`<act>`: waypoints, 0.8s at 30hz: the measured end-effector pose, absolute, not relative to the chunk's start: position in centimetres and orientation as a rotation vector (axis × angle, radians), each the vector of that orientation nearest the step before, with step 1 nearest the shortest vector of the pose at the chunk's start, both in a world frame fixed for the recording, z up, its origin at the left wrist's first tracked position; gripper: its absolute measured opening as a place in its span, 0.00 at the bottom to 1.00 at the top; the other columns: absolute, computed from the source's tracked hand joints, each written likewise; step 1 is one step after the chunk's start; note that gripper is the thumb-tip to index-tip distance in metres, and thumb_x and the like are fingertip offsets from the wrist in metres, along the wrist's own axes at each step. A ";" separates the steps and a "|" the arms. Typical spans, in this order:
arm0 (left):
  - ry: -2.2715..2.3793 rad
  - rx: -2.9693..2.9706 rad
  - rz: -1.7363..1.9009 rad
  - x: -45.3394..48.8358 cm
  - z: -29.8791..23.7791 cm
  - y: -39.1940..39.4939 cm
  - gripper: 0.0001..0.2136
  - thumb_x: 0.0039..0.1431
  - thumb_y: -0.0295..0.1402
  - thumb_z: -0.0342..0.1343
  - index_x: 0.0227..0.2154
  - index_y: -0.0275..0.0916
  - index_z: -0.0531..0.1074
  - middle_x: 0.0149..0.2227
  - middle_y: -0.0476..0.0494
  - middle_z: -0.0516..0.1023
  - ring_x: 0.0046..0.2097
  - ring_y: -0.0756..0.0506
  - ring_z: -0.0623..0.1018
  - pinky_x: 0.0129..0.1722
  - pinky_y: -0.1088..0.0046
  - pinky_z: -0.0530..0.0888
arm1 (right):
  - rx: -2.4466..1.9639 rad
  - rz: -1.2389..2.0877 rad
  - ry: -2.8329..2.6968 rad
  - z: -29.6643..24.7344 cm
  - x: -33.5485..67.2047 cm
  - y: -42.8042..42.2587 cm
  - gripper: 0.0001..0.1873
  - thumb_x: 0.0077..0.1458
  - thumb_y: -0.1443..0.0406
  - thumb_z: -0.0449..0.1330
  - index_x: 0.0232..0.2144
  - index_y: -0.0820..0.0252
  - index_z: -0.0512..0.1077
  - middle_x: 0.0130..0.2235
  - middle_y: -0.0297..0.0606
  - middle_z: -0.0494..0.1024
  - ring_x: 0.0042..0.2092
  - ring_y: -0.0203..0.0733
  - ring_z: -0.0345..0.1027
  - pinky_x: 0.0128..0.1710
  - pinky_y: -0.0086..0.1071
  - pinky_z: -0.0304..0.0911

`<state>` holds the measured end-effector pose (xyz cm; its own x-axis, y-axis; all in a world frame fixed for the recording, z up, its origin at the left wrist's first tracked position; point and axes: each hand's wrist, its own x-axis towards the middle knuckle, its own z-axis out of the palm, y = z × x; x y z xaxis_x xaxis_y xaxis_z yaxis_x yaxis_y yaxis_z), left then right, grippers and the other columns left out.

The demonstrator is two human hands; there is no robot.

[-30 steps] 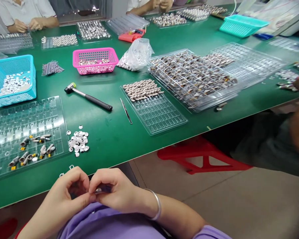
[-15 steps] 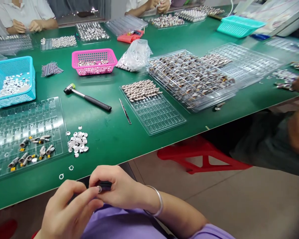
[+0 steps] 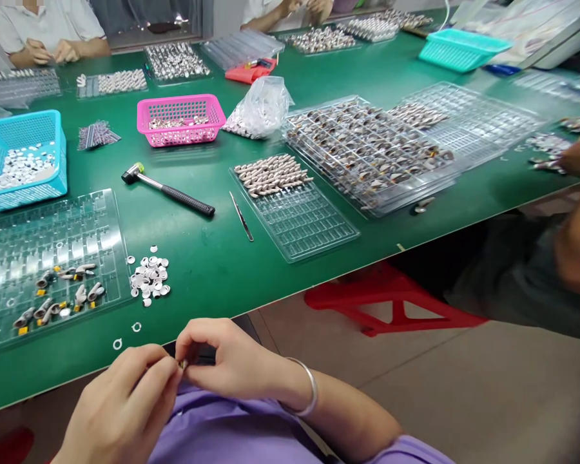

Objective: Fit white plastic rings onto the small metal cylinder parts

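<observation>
In front of my purple clothing, at the near table edge, my left hand point(image 3: 125, 393) meets my right hand point(image 3: 225, 357). Both are closed, thumbs and fingertips pinched together around a tiny part point(image 3: 182, 365). Only a speck of it shows; the fingers hide its kind. Beyond my hands lie two white rings point(image 3: 136, 327) and a heap of small white round caps point(image 3: 149, 277). To the left, a clear plastic tray point(image 3: 118, 225) bears several small grey earbud-like pieces point(image 3: 80, 295) with yellow tabs.
A rubber-headed hammer point(image 3: 174, 193) and tweezers point(image 3: 241, 216) lie mid-table. A half-filled clear tray point(image 3: 314, 225) and stacked full trays point(image 3: 367, 154) stand right. A blue basket point(image 3: 53, 174), a pink basket point(image 3: 181, 132) and a plastic bag point(image 3: 265, 106) stand farther back. Co-workers sit around; a red stool point(image 3: 391, 303) is below.
My left fingertips have drawn back slightly left and now pinch together against my right fingertips. A speck of the small part shows between them. The table items stay put.
</observation>
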<state>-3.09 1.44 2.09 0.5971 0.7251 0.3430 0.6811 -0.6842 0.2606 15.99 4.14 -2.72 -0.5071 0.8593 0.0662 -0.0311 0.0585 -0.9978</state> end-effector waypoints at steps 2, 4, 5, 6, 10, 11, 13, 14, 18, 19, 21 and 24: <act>1.230 2.621 0.707 -3.2 1.6 1.2 0.03 0.65 0.27 0.52 0.38 0.37 0.71 0.37 0.43 0.78 0.36 0.50 0.79 0.38 0.78 0.74 | -0.860 1.562 -1.581 -2.8 15.9 4.1 0.08 0.45 0.76 0.61 0.29 0.63 0.73 0.29 0.32 0.75 0.30 0.33 0.68 0.32 0.25 0.65; 1.236 2.519 0.757 -3.2 1.1 1.0 0.03 0.65 0.28 0.54 0.38 0.38 0.71 0.37 0.45 0.79 0.36 0.51 0.80 0.40 0.81 0.75 | -0.866 1.566 -1.566 -2.8 15.9 4.1 0.08 0.45 0.76 0.61 0.29 0.63 0.73 0.29 0.32 0.75 0.30 0.32 0.68 0.32 0.25 0.65; 1.238 2.467 0.778 -3.2 0.9 1.0 0.02 0.64 0.29 0.54 0.38 0.39 0.72 0.37 0.46 0.80 0.36 0.52 0.81 0.41 0.83 0.75 | -0.866 1.566 -1.560 -2.8 15.9 4.0 0.07 0.45 0.75 0.61 0.29 0.63 0.74 0.29 0.32 0.75 0.30 0.33 0.68 0.32 0.25 0.66; 1.242 2.415 0.791 -3.2 0.8 1.0 0.03 0.64 0.29 0.55 0.38 0.40 0.72 0.36 0.47 0.81 0.36 0.52 0.81 0.41 0.84 0.75 | -0.864 1.561 -1.555 -2.8 15.9 4.0 0.07 0.45 0.75 0.61 0.29 0.63 0.74 0.29 0.32 0.75 0.30 0.33 0.68 0.32 0.25 0.66; 1.289 2.214 0.812 -3.2 0.5 0.9 0.04 0.62 0.33 0.58 0.39 0.44 0.75 0.36 0.52 0.83 0.35 0.53 0.83 0.39 0.88 0.76 | -0.861 1.526 -1.559 -2.6 16.1 4.0 0.06 0.46 0.75 0.62 0.29 0.63 0.74 0.29 0.33 0.75 0.30 0.33 0.68 0.32 0.25 0.66; 1.311 2.170 0.818 -3.2 0.5 0.9 0.04 0.61 0.34 0.59 0.38 0.44 0.75 0.36 0.53 0.84 0.34 0.53 0.83 0.39 0.88 0.76 | -0.863 1.512 -1.566 -2.6 16.1 4.0 0.07 0.47 0.75 0.62 0.30 0.63 0.75 0.30 0.33 0.75 0.30 0.33 0.69 0.32 0.25 0.67; 1.363 2.082 0.838 -3.3 0.4 0.7 0.04 0.58 0.34 0.61 0.37 0.45 0.77 0.35 0.54 0.84 0.34 0.53 0.83 0.37 0.88 0.76 | -0.859 1.462 -1.594 -2.7 16.1 3.9 0.08 0.47 0.76 0.61 0.31 0.62 0.75 0.30 0.33 0.76 0.30 0.33 0.69 0.33 0.25 0.68; 1.389 2.032 0.845 -3.3 0.4 0.7 0.04 0.57 0.34 0.62 0.36 0.46 0.77 0.34 0.55 0.84 0.33 0.53 0.83 0.37 0.88 0.76 | -0.850 1.419 -1.611 -2.7 16.1 3.8 0.09 0.47 0.77 0.61 0.31 0.62 0.75 0.31 0.34 0.76 0.31 0.33 0.70 0.34 0.25 0.69; 1.450 1.781 0.853 -3.2 0.1 0.4 0.05 0.55 0.33 0.64 0.35 0.47 0.79 0.32 0.54 0.84 0.32 0.52 0.83 0.34 0.87 0.77 | -0.795 1.156 -1.686 -3.2 15.9 3.5 0.08 0.53 0.77 0.60 0.34 0.62 0.76 0.32 0.38 0.79 0.34 0.35 0.72 0.38 0.26 0.71; 1.457 1.716 0.843 -3.2 0.0 0.4 0.04 0.54 0.33 0.64 0.35 0.46 0.79 0.32 0.53 0.84 0.32 0.51 0.83 0.34 0.86 0.77 | -0.779 1.085 -1.706 -3.3 15.8 3.4 0.08 0.55 0.76 0.59 0.35 0.62 0.76 0.33 0.39 0.79 0.35 0.36 0.73 0.39 0.26 0.71; 1.465 1.587 0.826 -3.2 -0.2 0.3 0.04 0.53 0.34 0.65 0.33 0.45 0.79 0.31 0.51 0.84 0.32 0.50 0.83 0.33 0.85 0.78 | -0.753 0.956 -1.748 -3.5 15.8 3.2 0.09 0.58 0.75 0.58 0.38 0.63 0.76 0.34 0.40 0.80 0.37 0.36 0.74 0.39 0.27 0.72; 1.457 1.398 0.814 -3.2 -0.6 0.2 0.05 0.52 0.36 0.66 0.31 0.43 0.80 0.30 0.49 0.83 0.31 0.48 0.82 0.31 0.83 0.78 | -0.732 0.823 -1.806 -3.6 15.9 2.9 0.09 0.62 0.73 0.57 0.42 0.63 0.76 0.36 0.42 0.80 0.37 0.36 0.74 0.39 0.27 0.73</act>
<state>-3.24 0.22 -0.60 0.0774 0.9818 -0.1733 0.3677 0.1335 0.9203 15.86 2.93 -3.56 -0.3361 0.7812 0.5261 0.1156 0.5886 -0.8001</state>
